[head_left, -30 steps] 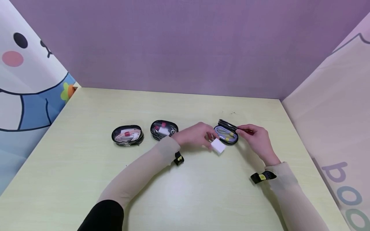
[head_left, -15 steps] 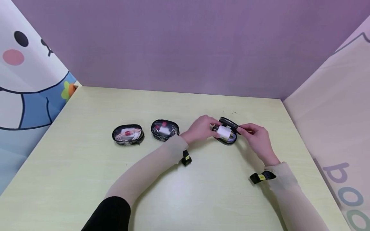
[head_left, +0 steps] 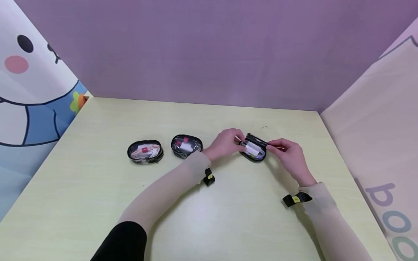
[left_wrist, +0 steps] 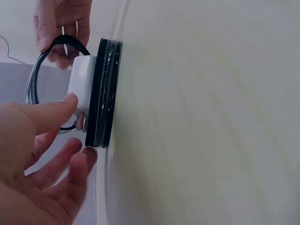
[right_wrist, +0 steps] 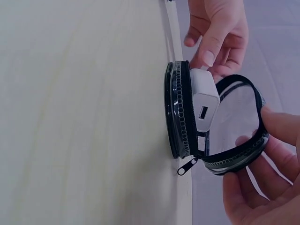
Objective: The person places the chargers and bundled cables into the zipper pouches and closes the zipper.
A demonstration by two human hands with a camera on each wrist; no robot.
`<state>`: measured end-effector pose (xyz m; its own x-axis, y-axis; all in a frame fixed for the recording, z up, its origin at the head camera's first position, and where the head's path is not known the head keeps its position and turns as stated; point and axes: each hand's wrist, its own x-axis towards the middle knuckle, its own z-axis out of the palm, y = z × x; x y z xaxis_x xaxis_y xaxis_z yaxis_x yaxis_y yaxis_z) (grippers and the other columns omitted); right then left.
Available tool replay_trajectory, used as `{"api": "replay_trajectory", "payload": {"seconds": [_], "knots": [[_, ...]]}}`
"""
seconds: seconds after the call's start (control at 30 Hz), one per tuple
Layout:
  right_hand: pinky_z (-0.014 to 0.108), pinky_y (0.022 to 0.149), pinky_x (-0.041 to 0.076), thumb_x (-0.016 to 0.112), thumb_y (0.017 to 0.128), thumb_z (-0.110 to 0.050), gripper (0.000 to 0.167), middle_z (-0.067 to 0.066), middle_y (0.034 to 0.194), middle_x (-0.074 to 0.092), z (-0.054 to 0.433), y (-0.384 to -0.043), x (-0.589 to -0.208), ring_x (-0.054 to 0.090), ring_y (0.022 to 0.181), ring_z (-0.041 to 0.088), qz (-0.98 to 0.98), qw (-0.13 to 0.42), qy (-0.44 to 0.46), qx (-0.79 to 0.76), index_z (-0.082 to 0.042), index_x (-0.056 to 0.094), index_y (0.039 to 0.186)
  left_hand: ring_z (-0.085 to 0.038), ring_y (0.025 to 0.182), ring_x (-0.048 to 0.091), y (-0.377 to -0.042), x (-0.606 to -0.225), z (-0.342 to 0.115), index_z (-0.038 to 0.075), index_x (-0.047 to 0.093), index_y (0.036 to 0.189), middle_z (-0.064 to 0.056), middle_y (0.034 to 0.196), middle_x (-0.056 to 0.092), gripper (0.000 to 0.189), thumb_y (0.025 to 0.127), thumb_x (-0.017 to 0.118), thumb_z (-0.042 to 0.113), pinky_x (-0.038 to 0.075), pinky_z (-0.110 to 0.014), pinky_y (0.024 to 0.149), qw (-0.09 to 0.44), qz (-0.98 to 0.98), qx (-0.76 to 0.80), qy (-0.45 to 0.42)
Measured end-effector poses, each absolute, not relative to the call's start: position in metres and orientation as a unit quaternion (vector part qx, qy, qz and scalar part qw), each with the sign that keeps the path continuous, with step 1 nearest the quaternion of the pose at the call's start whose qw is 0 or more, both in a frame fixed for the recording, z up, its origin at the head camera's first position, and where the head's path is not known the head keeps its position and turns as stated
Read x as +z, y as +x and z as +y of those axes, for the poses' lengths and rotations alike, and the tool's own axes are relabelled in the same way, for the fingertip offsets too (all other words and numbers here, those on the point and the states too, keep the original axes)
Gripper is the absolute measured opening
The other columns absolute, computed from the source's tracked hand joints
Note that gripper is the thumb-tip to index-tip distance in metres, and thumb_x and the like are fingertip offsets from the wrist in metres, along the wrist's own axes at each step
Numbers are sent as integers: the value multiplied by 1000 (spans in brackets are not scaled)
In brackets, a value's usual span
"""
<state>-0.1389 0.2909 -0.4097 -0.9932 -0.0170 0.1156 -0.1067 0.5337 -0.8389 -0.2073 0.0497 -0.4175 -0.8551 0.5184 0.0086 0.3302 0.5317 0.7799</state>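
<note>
A white charger plug (head_left: 253, 149) lies in the mouth of an open oval case (head_left: 255, 159) with a black zipper rim, over a coiled pale cable. My left hand (head_left: 228, 143) pinches the plug at its prong end; in the left wrist view the thumb (left_wrist: 65, 110) lies against the plug (left_wrist: 82, 82). With thumb and fingers, my right hand (head_left: 290, 156) grips the raised clear lid (right_wrist: 236, 119) of the case. The plug's USB port faces the right wrist camera, and a zipper pull (right_wrist: 187, 166) hangs at the hinge side.
Two closed oval cases lie to the left: one (head_left: 186, 146) beside my left forearm, the other (head_left: 145, 152) farther left, both with cables and white plugs inside. A purple wall (head_left: 202, 54) rises behind the pale wooden table (head_left: 228, 217).
My left hand has carried the white plug from in front of the case onto the cable in its opening. The right hand keeps holding the lid, almost unmoved.
</note>
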Motion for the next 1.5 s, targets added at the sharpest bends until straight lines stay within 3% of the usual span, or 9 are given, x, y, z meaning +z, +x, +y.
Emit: {"api": "replay_trajectory", "payload": {"seconds": [0.17, 0.4, 0.7, 0.8, 0.97, 1.13, 1.23, 1.37, 1.5], "knots": [[15, 77, 52, 77, 89, -18, 24, 14, 110, 70, 292, -140, -411, 65, 94, 3, -872, 40, 63, 484, -2, 74, 107, -8, 91, 66, -207, -418, 45, 14, 62, 108, -1, 114, 65, 34, 82, 83, 14, 56, -25, 65, 140, 838, 481, 216], [17, 90, 49, 80, 85, -12, 16, 7, 107, 72, 292, -139, -412, 63, 101, 4, -883, 46, 130, 448, -8, 77, 100, -15, 97, 69, -207, -418, 40, 14, 66, 121, -6, 121, 61, 41, 83, 81, 10, 55, -22, 73, 132, 833, 471, 256], [45, 98, 48, 80, 84, -9, 12, 2, 108, 73, 292, -137, -413, 64, 109, 25, -904, 16, 183, 387, -11, 79, 96, -10, 97, 65, -199, -410, 28, 21, 76, 108, 5, 115, 62, 27, 83, 82, 11, 50, -26, 89, 136, 856, 405, 291], [48, 97, 47, 80, 84, -7, 11, 3, 107, 73, 291, -137, -414, 65, 109, 28, -904, 19, 192, 381, -9, 79, 95, -11, 102, 63, -198, -407, 26, 21, 77, 106, 5, 120, 61, 26, 82, 82, 12, 48, -30, 94, 140, 867, 366, 310], [46, 97, 48, 80, 83, -6, 17, 0, 105, 73, 290, -137, -415, 65, 107, 24, -902, 19, 189, 388, -11, 78, 99, -17, 119, 54, -197, -403, 27, 23, 77, 108, 3, 131, 59, 23, 85, 80, 22, 37, -36, 108, 127, 886, 286, 343], [49, 98, 48, 81, 83, -6, 20, 1, 105, 73, 288, -137, -413, 64, 107, 25, -896, 6, 185, 404, -11, 77, 101, -21, 126, 49, -197, -400, 32, 23, 76, 107, 0, 135, 57, 19, 88, 77, 28, 33, -35, 111, 105, 877, 282, 374], [44, 100, 48, 79, 85, -7, 20, 2, 107, 73, 286, -138, -412, 64, 109, 24, -890, -12, 182, 419, -11, 76, 104, -22, 129, 47, -198, -402, 36, 21, 75, 115, -2, 139, 56, 24, 92, 73, 28, 32, -33, 111, 101, 863, 286, 404], [27, 89, 53, 75, 90, -9, 19, 6, 110, 72, 285, -139, -411, 66, 104, 19, -879, -23, 141, 454, -10, 75, 109, -21, 134, 45, -198, -404, 41, 18, 72, 123, -2, 145, 53, 28, 95, 69, 24, 29, -30, 113, 112, 849, 275, 438], [16, 81, 51, 70, 94, -9, 19, 11, 111, 71, 290, -143, -413, 65, 99, 13, -873, -6, 100, 478, -6, 74, 112, -19, 133, 46, -198, -404, 42, 19, 72, 123, 1, 145, 54, 28, 96, 67, 23, 29, -28, 113, 123, 849, 265, 441]]}}
